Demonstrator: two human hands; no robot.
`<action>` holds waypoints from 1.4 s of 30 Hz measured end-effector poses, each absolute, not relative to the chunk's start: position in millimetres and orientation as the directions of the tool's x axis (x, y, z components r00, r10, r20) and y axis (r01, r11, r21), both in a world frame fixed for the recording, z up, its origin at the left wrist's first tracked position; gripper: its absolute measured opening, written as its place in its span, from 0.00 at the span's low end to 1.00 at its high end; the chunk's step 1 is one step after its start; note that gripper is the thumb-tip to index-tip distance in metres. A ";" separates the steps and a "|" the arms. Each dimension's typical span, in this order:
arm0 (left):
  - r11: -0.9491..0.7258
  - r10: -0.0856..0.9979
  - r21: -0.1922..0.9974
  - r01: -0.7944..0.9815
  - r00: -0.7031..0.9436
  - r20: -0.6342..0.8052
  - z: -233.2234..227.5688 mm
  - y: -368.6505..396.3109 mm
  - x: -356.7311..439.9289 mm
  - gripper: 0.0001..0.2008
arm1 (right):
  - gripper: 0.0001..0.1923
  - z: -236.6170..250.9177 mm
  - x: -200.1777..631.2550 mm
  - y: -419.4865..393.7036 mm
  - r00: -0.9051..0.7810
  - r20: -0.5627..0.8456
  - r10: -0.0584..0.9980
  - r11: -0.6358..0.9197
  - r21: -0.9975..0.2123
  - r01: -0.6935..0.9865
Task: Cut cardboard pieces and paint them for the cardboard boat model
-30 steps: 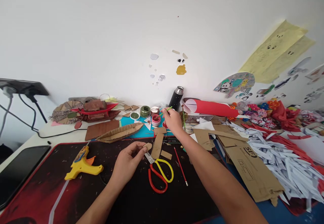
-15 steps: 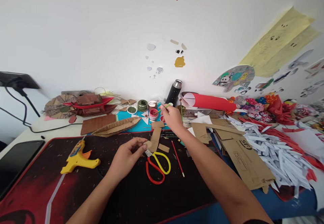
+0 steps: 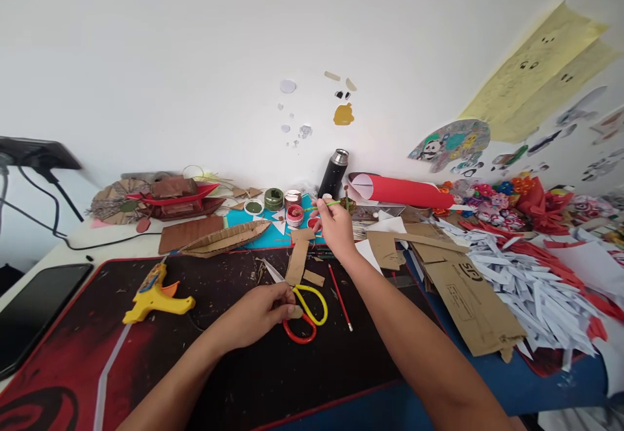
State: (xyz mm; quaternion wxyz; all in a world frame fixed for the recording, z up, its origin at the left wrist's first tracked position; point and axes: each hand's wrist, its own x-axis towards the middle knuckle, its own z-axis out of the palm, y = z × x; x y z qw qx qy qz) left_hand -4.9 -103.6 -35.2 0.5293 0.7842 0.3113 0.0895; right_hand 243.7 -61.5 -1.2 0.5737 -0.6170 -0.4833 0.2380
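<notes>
left hand (image 3: 253, 317) pinching a cardboard scrap (image 3: 294, 312) over the scissors (image 3: 302, 307), keeping it steady | right hand (image 3: 334, 226) fingers gripping a green brush (image 3: 325, 205) by the red paint pot (image 3: 294, 215)

The left hand (image 3: 256, 314) pinches a small cardboard piece (image 3: 294, 312) beside the red-and-yellow scissors (image 3: 301, 307) on the dark mat (image 3: 146, 366); the right hand (image 3: 334, 226) reaches farther back, holding a green-handled paintbrush (image 3: 325, 205) just beside an open red paint pot (image 3: 294, 214); a yellow glue gun (image 3: 155, 293) lies to the left; a red pencil (image 3: 340, 288) lies right of the scissors.
</notes>
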 end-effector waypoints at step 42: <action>-0.656 0.687 0.538 0.529 0.714 0.137 -71.0 -111.2 -40.6 0.09 | 0.31 -14.6 214.9 -210.4 0.353 -0.044 0.935 -0.021 -0.997 -0.070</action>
